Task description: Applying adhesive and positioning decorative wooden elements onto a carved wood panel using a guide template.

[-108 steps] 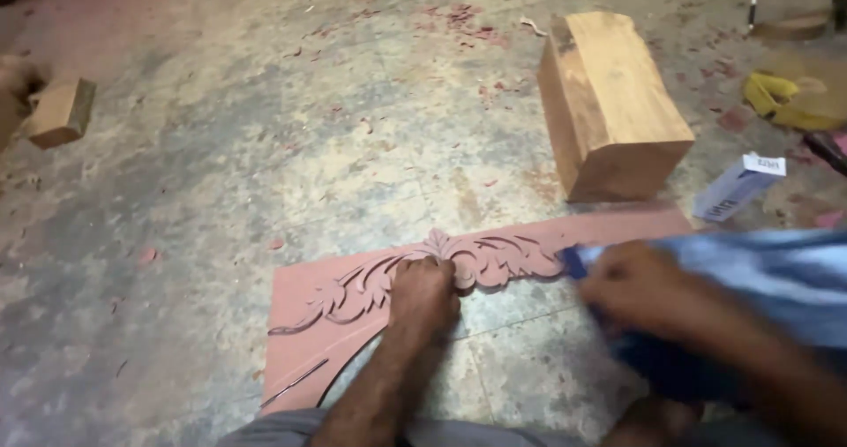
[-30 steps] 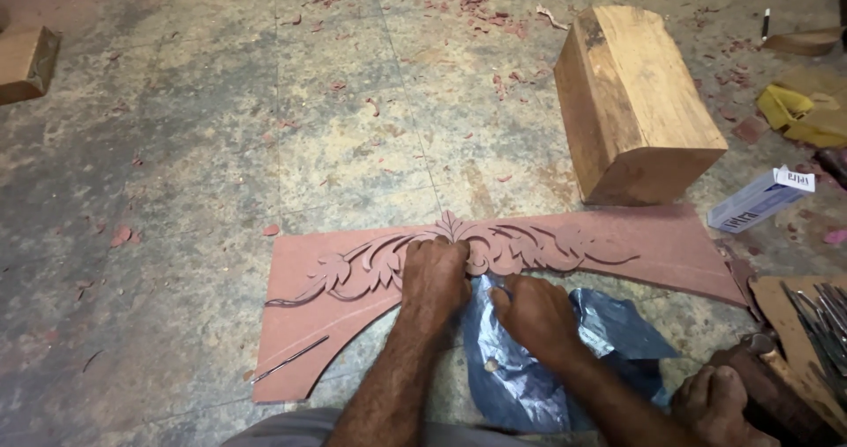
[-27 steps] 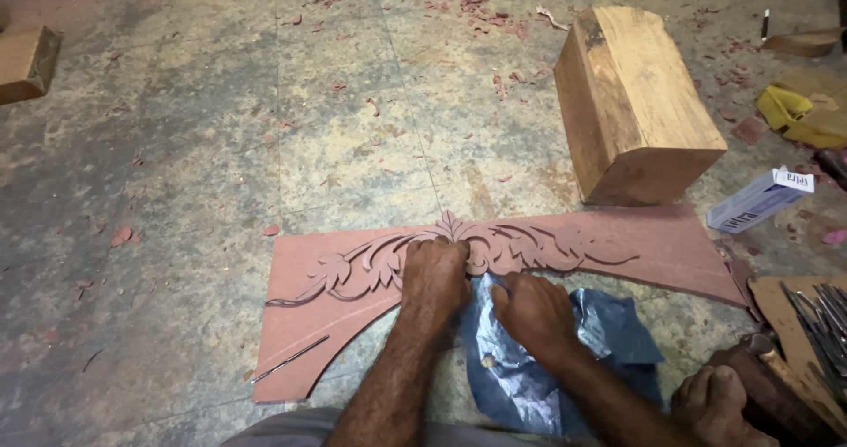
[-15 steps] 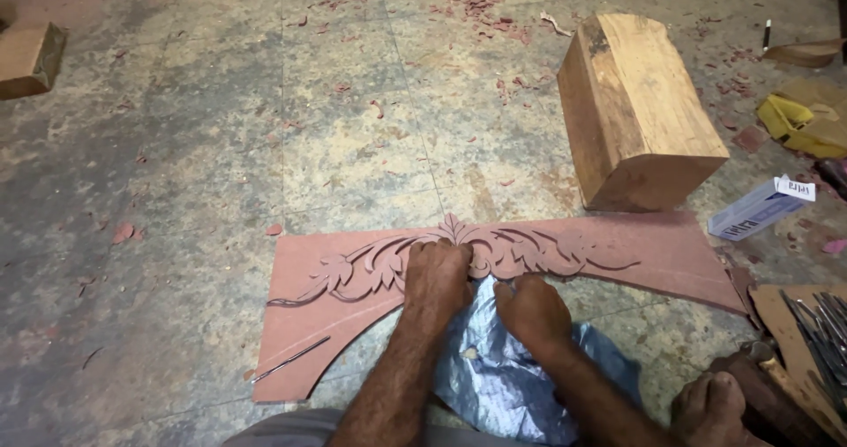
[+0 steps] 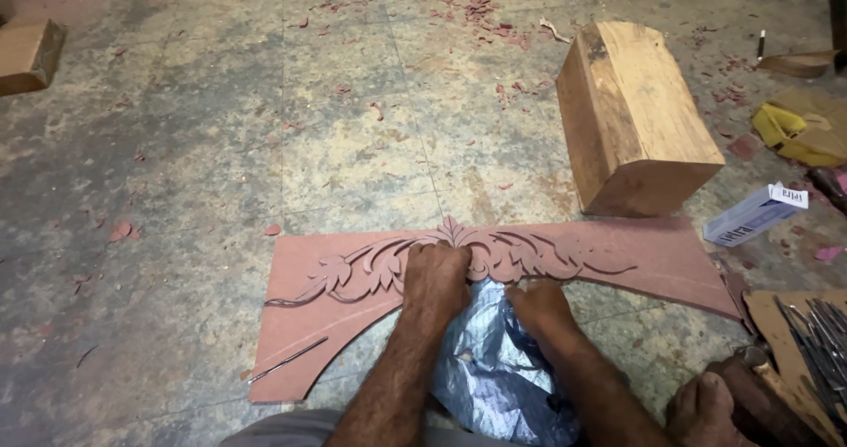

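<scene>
Closer to the carved panel (image 5: 618, 257) since a moment ago, my right hand (image 5: 540, 306) gripped the blue plastic sheet (image 5: 494, 368) at five o'clock of my left hand (image 5: 437, 279), which pressed flat on the carving, so I judged tucking underway, needing steady pressure next.

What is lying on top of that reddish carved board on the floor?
On the carved board rest the left hand, over the leaf carving, and a thin metal tool on its lower left leg. The right hand meets its lower edge. The carving beneath the left hand is hidden.
</scene>
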